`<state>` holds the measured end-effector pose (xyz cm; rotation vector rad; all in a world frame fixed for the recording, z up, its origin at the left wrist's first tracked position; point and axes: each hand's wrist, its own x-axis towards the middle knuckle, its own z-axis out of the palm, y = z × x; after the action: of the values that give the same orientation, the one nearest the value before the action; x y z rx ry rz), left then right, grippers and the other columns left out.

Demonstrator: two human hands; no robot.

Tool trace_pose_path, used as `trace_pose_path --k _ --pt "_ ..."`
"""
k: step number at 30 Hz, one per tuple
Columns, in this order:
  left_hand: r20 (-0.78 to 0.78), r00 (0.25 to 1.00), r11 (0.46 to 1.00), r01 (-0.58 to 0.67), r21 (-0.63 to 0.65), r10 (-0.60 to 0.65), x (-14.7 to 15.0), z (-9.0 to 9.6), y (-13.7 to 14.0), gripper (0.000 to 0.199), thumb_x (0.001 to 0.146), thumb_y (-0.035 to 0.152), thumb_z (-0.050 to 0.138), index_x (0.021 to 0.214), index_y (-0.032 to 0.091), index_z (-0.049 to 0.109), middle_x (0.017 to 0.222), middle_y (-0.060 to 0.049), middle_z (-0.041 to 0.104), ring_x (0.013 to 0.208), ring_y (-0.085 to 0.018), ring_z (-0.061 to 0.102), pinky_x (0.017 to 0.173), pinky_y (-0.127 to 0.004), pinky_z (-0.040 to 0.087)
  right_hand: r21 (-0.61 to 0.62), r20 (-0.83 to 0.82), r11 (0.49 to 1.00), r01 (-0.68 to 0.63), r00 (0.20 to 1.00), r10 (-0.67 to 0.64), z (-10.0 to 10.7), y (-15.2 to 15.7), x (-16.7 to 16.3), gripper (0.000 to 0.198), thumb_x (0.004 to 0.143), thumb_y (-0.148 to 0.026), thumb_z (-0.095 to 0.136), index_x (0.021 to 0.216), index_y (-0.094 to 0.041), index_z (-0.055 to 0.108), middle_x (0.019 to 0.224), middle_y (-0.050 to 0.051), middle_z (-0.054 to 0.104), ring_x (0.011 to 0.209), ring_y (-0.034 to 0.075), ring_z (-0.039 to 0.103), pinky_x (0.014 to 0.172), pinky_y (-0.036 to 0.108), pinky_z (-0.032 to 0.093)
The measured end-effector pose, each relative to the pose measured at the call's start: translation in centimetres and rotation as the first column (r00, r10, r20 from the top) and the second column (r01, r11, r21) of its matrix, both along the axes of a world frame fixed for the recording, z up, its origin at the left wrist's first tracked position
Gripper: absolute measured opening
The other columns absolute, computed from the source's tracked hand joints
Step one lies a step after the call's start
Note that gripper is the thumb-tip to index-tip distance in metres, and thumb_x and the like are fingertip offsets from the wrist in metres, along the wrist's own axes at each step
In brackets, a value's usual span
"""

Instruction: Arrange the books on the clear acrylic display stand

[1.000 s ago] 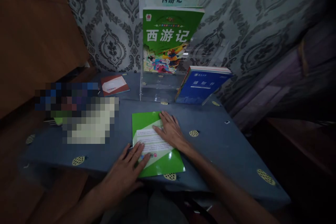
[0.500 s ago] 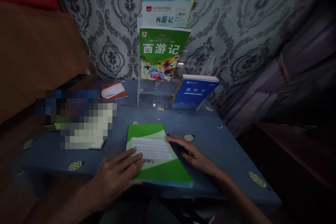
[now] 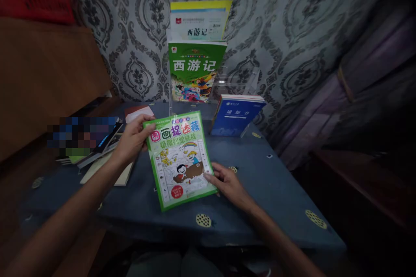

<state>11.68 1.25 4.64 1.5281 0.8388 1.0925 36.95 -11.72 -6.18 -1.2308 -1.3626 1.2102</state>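
Between my two hands is a thin green-edged picture book (image 3: 182, 160), raised off the table and slightly tilted, its cartoon front cover towards me. My left hand (image 3: 134, 136) pinches its upper left corner, thumb on the cover. At the lower right edge, my right hand (image 3: 227, 181) grips it with the thumb in front and the fingers behind. Behind it stands a clear book rack (image 3: 250, 78), partly hidden. On the rack are a green book (image 3: 195, 71), a yellow-topped white book (image 3: 199, 21) above it, and several blue books (image 3: 238, 116) at the lower right.
To the left lies a pile of books (image 3: 97, 138), partly blurred out. A red-brown booklet (image 3: 139, 111) is behind my left hand. The table (image 3: 260, 190) has a blue patterned cloth and meets a papered wall (image 3: 292, 30). A tied curtain (image 3: 341, 82) hangs at the right.
The book lay on the table with its back cover up under my hands. Now it is lifted and turned, front cover showing, with both hands gripping it. My left hand has moved up.
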Motion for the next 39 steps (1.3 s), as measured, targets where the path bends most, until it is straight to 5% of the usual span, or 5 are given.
trace_pose_path --k 5,8,15,22,39 --pt "-0.200 0.979 0.983 -0.002 -0.185 -0.036 0.9 -7.1 4.5 0.037 0.071 0.034 0.069 0.098 0.020 0.047 0.063 0.006 0.058 0.044 -0.011 0.053 0.039 -0.020 0.043 -0.139 0.113 0.990 0.033 0.993 -0.017 -1.5 -1.2 0.1 0.065 0.087 -0.055 0.057 0.140 -0.018 0.045 0.071 0.000 0.069 0.042 0.012 0.057 0.034 0.020 0.040" --pt "-0.480 0.872 0.992 -0.038 0.121 0.092 0.8 -9.9 4.1 0.025 0.079 0.026 0.060 0.101 0.019 0.051 0.089 -0.004 0.064 0.073 -0.018 0.066 0.065 -0.033 0.057 -0.113 0.286 0.992 0.049 0.958 -0.015 -1.9 -1.8 1.0 0.060 0.091 -0.053 0.051 0.140 -0.019 0.047 0.069 0.000 0.070 0.040 0.014 0.058 0.036 0.024 0.043" --pt "-0.846 0.468 0.862 0.286 0.419 0.256 1.4 -12.1 -0.5 0.039 0.096 0.032 0.047 0.132 0.016 0.051 0.147 -0.018 0.049 0.139 -0.031 0.043 0.107 -0.051 0.041 0.243 0.887 0.966 0.084 0.384 -0.256 0.8 1.1 -0.2 0.033 0.096 -0.035 0.047 0.115 -0.018 0.067 0.094 0.013 0.076 0.086 0.029 0.073 0.072 0.039 0.057" --pt "-0.836 0.378 0.774 0.352 0.527 0.397 1.6 -13.9 -0.9 0.045 0.099 0.032 0.042 0.136 0.007 0.050 0.149 -0.022 0.047 0.143 -0.034 0.039 0.109 -0.051 0.041 0.269 0.859 0.910 -0.316 0.506 -0.078 -0.7 10.1 -7.0 0.047 0.099 -0.020 0.034 0.143 -0.007 0.047 0.146 0.017 0.053 0.140 0.022 0.045 0.118 0.041 0.034" --pt "-0.899 0.254 0.787 0.437 0.436 0.357 3.1 -10.9 -1.6 0.042 0.099 0.022 0.039 0.137 0.009 0.051 0.148 -0.020 0.049 0.143 -0.036 0.037 0.110 -0.062 0.036 0.194 0.854 0.972 -0.128 0.510 -0.103 -4.2 12.1 2.9 0.053 0.102 -0.036 0.030 0.151 -0.017 0.038 0.156 0.010 0.041 0.147 0.021 0.034 0.122 0.048 0.022"
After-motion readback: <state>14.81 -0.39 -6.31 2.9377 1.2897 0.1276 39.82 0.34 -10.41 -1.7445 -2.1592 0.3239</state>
